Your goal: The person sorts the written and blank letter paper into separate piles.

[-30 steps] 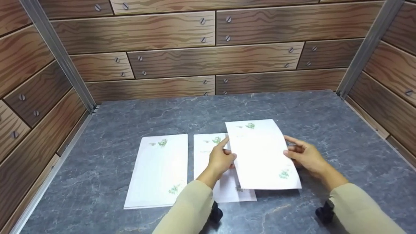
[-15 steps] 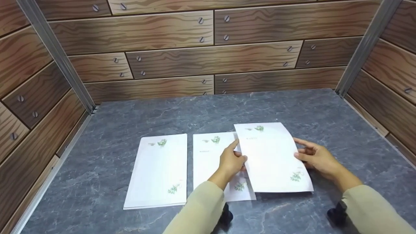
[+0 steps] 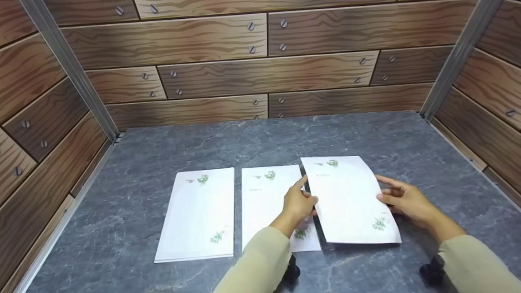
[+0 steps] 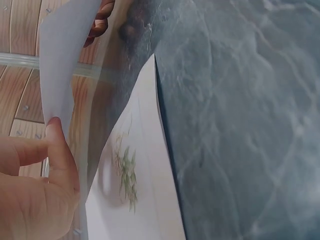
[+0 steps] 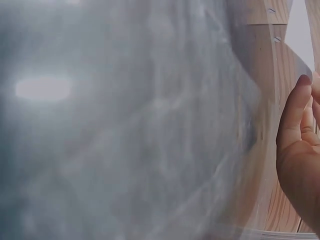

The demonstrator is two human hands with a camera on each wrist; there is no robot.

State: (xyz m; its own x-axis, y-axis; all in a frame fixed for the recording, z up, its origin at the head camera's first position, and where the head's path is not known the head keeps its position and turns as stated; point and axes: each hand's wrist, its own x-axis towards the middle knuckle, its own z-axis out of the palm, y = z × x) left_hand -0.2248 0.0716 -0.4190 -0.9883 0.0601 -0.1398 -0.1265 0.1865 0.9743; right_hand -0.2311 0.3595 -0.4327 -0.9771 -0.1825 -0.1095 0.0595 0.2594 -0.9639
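Note:
A white paper sheet (image 3: 348, 199) with green plant prints hangs just above the table, its right edge bowed. My left hand (image 3: 299, 201) pinches its left edge between thumb and fingers; in the left wrist view the thumb of that hand (image 4: 50, 175) presses on the sheet (image 4: 65, 65). On the opposite edge, my right hand (image 3: 409, 203) pinches the paper with its thumb on top. Partly under my left hand and forearm lies a middle sheet (image 3: 264, 207) of the same print. Farther left is a paper stack (image 3: 199, 211) with slightly offset edges.
The dark grey marbled table (image 3: 195, 146) carries all the papers. Wood-patterned walls (image 3: 211, 77) stand behind it and at both sides, with metal corner posts (image 3: 77, 77) at the back corners.
Both hands have carried the held sheet to the right and a little nearer, uncovering more of the middle sheet. The left stack has stayed in place.

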